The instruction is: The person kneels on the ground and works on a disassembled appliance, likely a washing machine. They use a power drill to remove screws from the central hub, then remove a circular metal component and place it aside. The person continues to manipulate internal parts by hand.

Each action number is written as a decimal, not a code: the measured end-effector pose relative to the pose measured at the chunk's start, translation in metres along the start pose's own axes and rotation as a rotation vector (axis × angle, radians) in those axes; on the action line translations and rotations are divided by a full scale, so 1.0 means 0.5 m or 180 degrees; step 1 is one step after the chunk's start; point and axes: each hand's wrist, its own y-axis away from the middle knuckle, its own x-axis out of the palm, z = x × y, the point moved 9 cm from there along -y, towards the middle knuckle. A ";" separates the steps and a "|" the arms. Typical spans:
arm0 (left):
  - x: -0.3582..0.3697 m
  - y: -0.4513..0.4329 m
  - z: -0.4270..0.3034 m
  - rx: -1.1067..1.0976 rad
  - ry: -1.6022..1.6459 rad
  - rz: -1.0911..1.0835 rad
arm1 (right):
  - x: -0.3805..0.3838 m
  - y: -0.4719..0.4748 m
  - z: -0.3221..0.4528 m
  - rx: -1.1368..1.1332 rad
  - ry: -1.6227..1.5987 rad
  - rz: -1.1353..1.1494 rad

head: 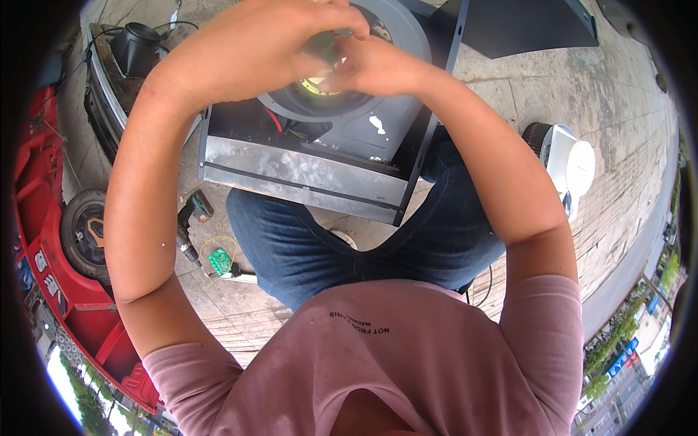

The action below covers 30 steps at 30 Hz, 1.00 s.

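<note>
My left hand point(283, 49) comes in from the left, over a grey round fan housing point(403, 32) inside a sheet-metal appliance casing point(300, 171). Its fingers curl around something small, dark and greenish that is blurred. Close against it, my right hand point(365, 68) has its fingers bent above a yellow-green ring point(316, 86) at the housing's centre. Whether either hand grips a part cannot be told. The casing rests tilted across my knees, and red and other thin wires point(274, 119) lie inside it beside the housing.
A cordless drill point(191, 223) and a green circuit board point(220, 261) lie on the paving at left. Beyond are a metal-framed unit point(101, 109) and a red vehicle body point(82, 327) with a wheel point(84, 234). A dark panel point(523, 27) lies upper right; a white round object point(581, 168) stands at right.
</note>
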 end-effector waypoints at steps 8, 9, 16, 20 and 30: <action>0.049 0.047 0.090 -0.1080 0.1733 -0.2843 | 0.011 -0.016 -0.006 0.0019 0.0196 -0.0177; 0.057 0.038 0.088 -0.0719 0.1909 -0.2818 | 0.013 -0.013 -0.009 0.0148 0.0210 -0.0053; 0.073 -0.027 0.081 0.1028 0.2784 -0.1172 | -0.007 0.005 0.009 0.0112 -0.0188 0.0086; 0.081 -0.047 0.115 0.0603 0.3710 -0.0758 | -0.025 0.000 0.007 0.0054 -0.0096 -0.0216; 0.067 0.010 0.110 -0.0172 0.2835 -0.3094 | -0.029 -0.003 0.012 -0.0021 0.0087 -0.0505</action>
